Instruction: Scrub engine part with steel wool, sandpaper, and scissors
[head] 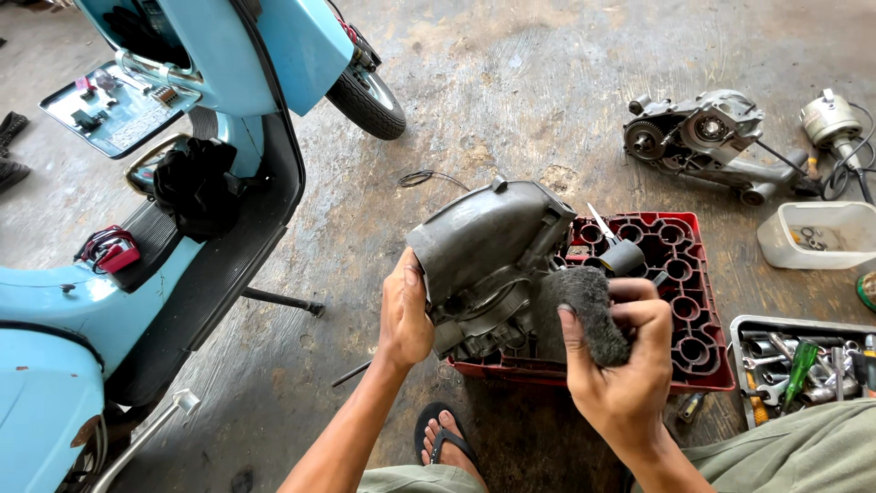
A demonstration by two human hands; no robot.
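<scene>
A grey engine casing (488, 260) rests on a red plastic crate (680, 301), centre. The left hand (404, 315) grips its near left edge; the right hand (625, 365) clamps a steel wool pad (589, 310) against it. All sits on a stained, cracked concrete floor (511, 91), with a pale blue scooter (137, 237) left and a tool tray (803, 365) right.

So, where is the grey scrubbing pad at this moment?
In the head view, the grey scrubbing pad is right of centre, gripped in the right hand and pressed against the grey engine cover that the left hand steadies over the red crate.
</scene>
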